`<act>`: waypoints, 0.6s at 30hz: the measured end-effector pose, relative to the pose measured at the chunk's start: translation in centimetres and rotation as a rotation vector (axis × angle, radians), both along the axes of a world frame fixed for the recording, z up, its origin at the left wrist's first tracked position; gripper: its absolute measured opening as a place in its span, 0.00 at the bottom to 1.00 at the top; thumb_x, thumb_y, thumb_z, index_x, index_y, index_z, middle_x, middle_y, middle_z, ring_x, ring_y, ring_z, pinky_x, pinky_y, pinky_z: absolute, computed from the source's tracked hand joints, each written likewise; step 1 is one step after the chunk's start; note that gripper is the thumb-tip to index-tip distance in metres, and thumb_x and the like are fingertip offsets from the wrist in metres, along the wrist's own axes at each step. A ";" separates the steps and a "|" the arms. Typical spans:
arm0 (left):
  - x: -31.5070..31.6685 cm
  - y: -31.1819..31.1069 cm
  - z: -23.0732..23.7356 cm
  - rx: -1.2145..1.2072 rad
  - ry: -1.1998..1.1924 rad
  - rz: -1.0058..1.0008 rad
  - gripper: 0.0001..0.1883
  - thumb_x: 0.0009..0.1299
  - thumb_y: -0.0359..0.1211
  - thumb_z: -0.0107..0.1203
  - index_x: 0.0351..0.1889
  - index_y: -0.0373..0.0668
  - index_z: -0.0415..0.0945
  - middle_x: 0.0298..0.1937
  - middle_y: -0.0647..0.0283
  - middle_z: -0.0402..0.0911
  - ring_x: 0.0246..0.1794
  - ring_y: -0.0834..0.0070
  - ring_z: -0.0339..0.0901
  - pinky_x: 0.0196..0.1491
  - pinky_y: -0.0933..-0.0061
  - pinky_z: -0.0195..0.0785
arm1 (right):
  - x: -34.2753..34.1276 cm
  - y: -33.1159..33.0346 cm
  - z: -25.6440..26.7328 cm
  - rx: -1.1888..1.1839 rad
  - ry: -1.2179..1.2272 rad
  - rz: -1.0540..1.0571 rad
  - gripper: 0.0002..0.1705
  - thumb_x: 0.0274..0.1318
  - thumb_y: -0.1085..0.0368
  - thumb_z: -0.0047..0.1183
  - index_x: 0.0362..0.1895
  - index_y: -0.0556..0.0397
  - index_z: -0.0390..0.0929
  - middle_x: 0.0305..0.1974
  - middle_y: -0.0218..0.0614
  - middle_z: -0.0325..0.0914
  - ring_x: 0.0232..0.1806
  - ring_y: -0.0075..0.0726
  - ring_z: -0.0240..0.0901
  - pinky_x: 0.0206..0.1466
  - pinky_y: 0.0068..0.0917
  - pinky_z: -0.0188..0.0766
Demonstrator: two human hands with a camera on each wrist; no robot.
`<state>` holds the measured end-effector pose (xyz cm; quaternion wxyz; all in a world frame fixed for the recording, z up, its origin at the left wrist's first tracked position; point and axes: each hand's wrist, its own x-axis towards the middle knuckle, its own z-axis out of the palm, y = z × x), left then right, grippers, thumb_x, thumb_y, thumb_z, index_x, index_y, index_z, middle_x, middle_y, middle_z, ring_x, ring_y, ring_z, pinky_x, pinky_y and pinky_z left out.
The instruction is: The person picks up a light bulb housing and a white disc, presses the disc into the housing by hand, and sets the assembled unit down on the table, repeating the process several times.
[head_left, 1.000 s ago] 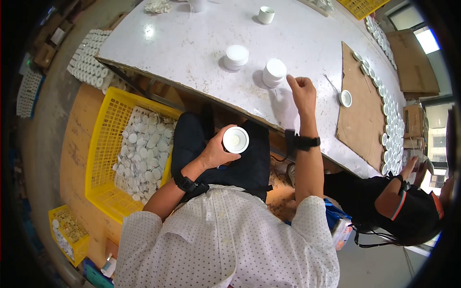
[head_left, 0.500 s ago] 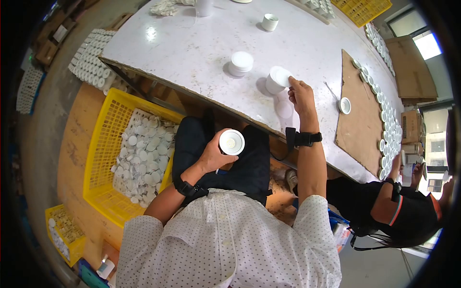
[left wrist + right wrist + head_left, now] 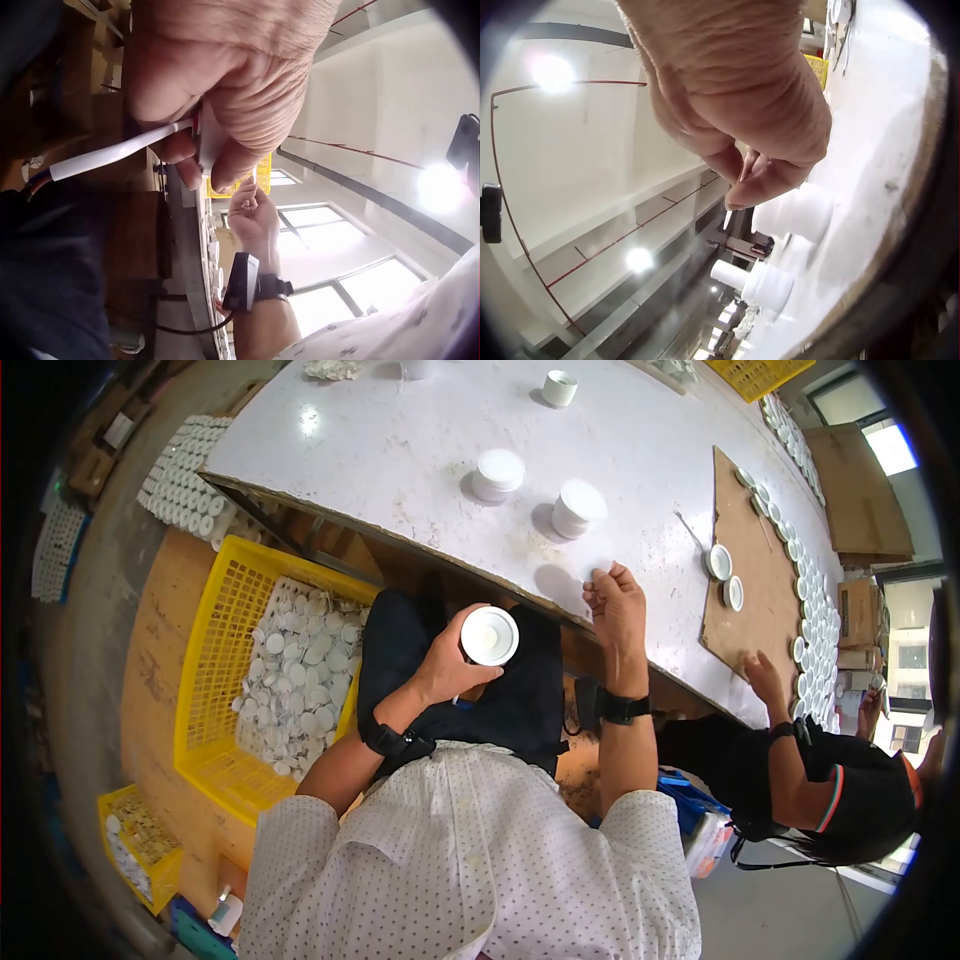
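My left hand [image 3: 447, 660] grips a round white downlight [image 3: 490, 636] over the lap, its open face up, with a pale round centre inside a white rim. In the left wrist view a white-sleeved cable [image 3: 116, 154] runs out from beneath that hand. Near the table edge, my right hand [image 3: 617, 608] pinches a thin white disc [image 3: 728, 218], seen almost edge-on in the right wrist view. Just beyond this hand stands a stack of white discs [image 3: 580, 508], with a second white stack [image 3: 498, 473] to its left.
A yellow crate [image 3: 205, 720] of loose white discs stands at my left. On the table at right lies a cardboard sheet [image 3: 755, 605] bearing several white downlights [image 3: 733, 593]. Another person [image 3: 840, 785] reaches toward it. A small white cup-shaped piece [image 3: 560, 388] sits farther back.
My right hand has taken a disc from the nearer stack and drawn it back toward me. A second downlight now lies on the cardboard's near part, by the other person's outstretched hand.
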<state>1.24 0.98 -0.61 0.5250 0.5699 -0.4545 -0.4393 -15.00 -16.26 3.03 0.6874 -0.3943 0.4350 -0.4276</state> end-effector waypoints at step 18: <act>-1.0 -0.6 0.2 -0.040 0.053 0.013 0.31 0.58 0.33 0.57 0.59 0.39 0.57 0.49 0.56 0.71 0.50 0.72 0.68 0.52 0.73 0.63 | 2.2 8.6 -2.5 -0.072 0.289 0.350 0.14 0.45 0.67 0.61 0.34 0.59 0.71 0.23 0.26 0.70 0.22 0.14 0.63 0.22 0.13 0.64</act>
